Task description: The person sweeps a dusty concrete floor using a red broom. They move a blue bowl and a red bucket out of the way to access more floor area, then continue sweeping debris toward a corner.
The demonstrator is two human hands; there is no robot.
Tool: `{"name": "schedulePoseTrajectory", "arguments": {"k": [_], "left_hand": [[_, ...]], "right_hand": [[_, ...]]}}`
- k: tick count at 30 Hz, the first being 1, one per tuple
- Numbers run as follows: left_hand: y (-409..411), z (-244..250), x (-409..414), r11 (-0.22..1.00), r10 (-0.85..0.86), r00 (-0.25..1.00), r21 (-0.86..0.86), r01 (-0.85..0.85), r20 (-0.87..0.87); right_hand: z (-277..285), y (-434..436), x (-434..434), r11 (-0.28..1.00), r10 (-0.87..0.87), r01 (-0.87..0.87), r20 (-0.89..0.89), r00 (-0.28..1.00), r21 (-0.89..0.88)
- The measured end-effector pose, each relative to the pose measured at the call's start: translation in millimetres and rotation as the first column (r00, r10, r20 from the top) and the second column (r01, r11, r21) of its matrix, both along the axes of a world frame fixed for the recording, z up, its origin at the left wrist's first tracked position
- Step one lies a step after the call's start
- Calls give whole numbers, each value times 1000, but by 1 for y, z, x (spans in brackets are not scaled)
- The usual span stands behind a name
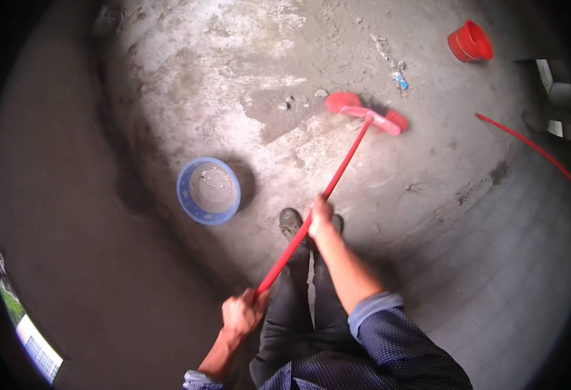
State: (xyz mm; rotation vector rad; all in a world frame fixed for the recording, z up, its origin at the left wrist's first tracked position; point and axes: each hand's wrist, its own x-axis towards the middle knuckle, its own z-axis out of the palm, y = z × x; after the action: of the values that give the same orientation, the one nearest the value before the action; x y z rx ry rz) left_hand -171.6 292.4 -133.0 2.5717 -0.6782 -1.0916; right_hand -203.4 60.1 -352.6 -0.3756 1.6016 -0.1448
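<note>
Both of my hands are closed round the red handle of a long broom (340,176), which runs slantwise in front of my legs. My left hand (244,313) grips it near its lower-left end. Farther up the handle, in front of my shoes, is my right hand (320,217). The broom's red head (369,115) is on the rough, dusty concrete floor ahead of me, its bristles blurred. Small bits of rubble (288,102) lie to the left of the head. A blue-rimmed tub (185,201) with star shapes stands left of my shoes and holds some pale bits.
A red bucket (461,44) is at the far right, tilted in view. Nearer the right edge lies a thin red stick (524,141). A blue scrap (400,80) and crumpled debris (382,48) lie beyond the broom head. A grey wall (71,219) rises along the left.
</note>
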Motion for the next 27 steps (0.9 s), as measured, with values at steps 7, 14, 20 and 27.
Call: {"name": "schedulePoseTrajectory", "arguments": {"k": [7, 14, 20, 27], "left_hand": [[-24, -11, 15, 980, 43, 998, -198, -33, 49], [198, 76, -59, 992, 59, 987, 103, -75, 150], [316, 159, -188, 443, 888, 460, 228, -867, 22], [102, 93, -54, 931, 200, 972, 286, -228, 125]], "right_hand": [[32, -55, 6, 992, -5, 1, -28, 1000, -123], [98, 186, -25, 887, 395, -431, 211, 894, 167], [141, 274, -29, 614, 496, -576, 304, 814, 540], [82, 142, 24, 911, 239, -269, 132, 962, 311]]}}
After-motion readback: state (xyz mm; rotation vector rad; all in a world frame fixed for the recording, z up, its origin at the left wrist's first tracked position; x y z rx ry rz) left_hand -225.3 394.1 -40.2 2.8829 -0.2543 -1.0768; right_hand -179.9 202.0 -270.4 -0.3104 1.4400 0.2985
